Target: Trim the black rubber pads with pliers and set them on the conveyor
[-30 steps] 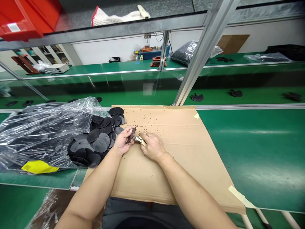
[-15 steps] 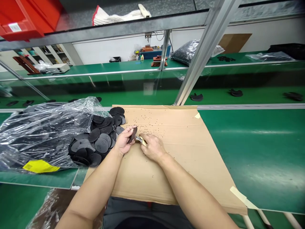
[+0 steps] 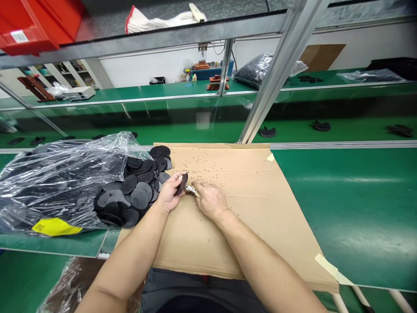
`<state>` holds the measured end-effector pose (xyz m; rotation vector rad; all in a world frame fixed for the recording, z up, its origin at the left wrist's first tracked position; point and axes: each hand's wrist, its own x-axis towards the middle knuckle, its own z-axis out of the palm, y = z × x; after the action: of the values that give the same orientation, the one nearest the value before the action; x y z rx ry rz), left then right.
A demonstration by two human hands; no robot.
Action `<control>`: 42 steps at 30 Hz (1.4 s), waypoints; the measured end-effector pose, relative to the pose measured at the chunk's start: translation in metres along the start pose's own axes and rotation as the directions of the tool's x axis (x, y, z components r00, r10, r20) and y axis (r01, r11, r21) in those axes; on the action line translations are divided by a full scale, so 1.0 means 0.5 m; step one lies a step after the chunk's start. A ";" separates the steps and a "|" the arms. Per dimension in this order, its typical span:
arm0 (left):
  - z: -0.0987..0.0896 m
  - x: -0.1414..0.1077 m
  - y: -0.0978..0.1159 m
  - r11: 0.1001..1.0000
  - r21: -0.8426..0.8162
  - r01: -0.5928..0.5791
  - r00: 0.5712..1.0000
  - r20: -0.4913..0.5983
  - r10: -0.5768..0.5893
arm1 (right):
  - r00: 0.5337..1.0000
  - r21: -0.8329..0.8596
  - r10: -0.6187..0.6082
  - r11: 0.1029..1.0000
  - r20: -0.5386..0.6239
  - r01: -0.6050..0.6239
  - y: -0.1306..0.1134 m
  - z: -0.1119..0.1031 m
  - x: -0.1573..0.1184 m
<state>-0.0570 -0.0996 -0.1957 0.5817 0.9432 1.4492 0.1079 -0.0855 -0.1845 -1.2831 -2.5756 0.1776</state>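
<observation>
"Before anything is counted, what writing can be read?"

"None with certainty. A yellow label (image 3: 56,226) sits on the clear plastic bag (image 3: 55,174), a white label (image 3: 19,36) on the red bin (image 3: 42,21) overhead, and the black discs (image 3: 137,195) carry a stamped mark, all too small or blurred to read."

"Counts?"

"Two hands, both the person's own. The discs spilling beside the bag overlap too much to count. Two strips of masking tape (image 3: 325,265) hold the cardboard sheet (image 3: 260,243). Three dark clusters of parts (image 3: 322,126) lie on the lower green shelf to the right."

"State of the grip?"

"Firm on both sides. The left hand (image 3: 168,194) pinches a single dark disc (image 3: 181,184), standing on edge, between thumb and fingers. The right hand (image 3: 211,201) is clenched around a small hand tool (image 3: 191,190) with a metal head, its tip right at the disc's rim — contact cannot be confirmed."

"Location of the piece?"

"Held over the cardboard sheet, just beside the heap."

"Surface and room?"

"The cardboard lies on a green workbench (image 3: 342,208), strewn with dark crumbs (image 3: 202,167). Aluminium uprights (image 3: 273,87) carry a shelf with a white work glove (image 3: 159,17) — beyond stand a second green bench (image 3: 130,93), a bag of black parts (image 3: 263,69) and a white wall (image 3: 156,65)."
</observation>
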 end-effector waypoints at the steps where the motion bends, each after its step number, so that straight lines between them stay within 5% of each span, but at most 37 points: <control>1: 0.001 0.000 0.000 1.000 -0.001 0.001 1.000 0.001 -0.001 | 1.000 0.014 0.008 1.000 0.001 -0.008 -0.001 0.001 0.000; 7: 0.004 -0.001 0.003 0.997 -0.075 -0.025 1.000 -0.009 0.025 | 0.987 0.291 0.077 0.956 -0.144 -0.032 0.007 0.018 0.002; 17: 0.009 0.001 0.011 0.964 -0.244 -0.101 0.995 -0.033 0.095 | 0.871 0.682 0.290 0.728 -0.398 0.069 0.042 0.041 0.022; 25: 0.012 -0.004 -0.002 0.987 -0.092 -0.133 0.991 -0.004 0.133 | 0.852 0.708 0.259 0.685 -0.455 0.170 0.053 0.059 0.022; 29: 0.019 0.002 -0.028 0.987 0.114 -0.116 0.991 0.073 0.108 | 0.811 0.686 0.347 0.723 -0.470 0.088 0.061 0.013 0.070; 32: 0.019 0.013 -0.048 0.950 0.276 -0.145 0.989 0.077 0.128 | 0.888 0.518 0.224 0.855 -0.401 0.018 0.037 -0.050 0.139; 35: 0.015 0.020 -0.059 0.911 0.383 -0.154 0.988 0.072 0.137 | 0.984 0.274 0.060 0.962 -0.170 -0.012 -0.016 -0.085 0.217; 38: 0.010 0.022 -0.060 0.885 0.433 -0.173 0.985 0.089 0.149 | 1.000 0.213 0.008 0.977 0.013 -0.011 -0.069 -0.063 0.289; 42: 0.005 0.019 -0.053 0.841 0.482 -0.246 0.969 0.146 0.200 | 0.994 0.443 -0.029 0.894 -0.110 0.075 -0.104 0.019 0.360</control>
<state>-0.0412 -0.0919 -0.2179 1.1649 1.2184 1.3661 -0.0384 0.0269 -0.1508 -1.0191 -2.2938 0.6372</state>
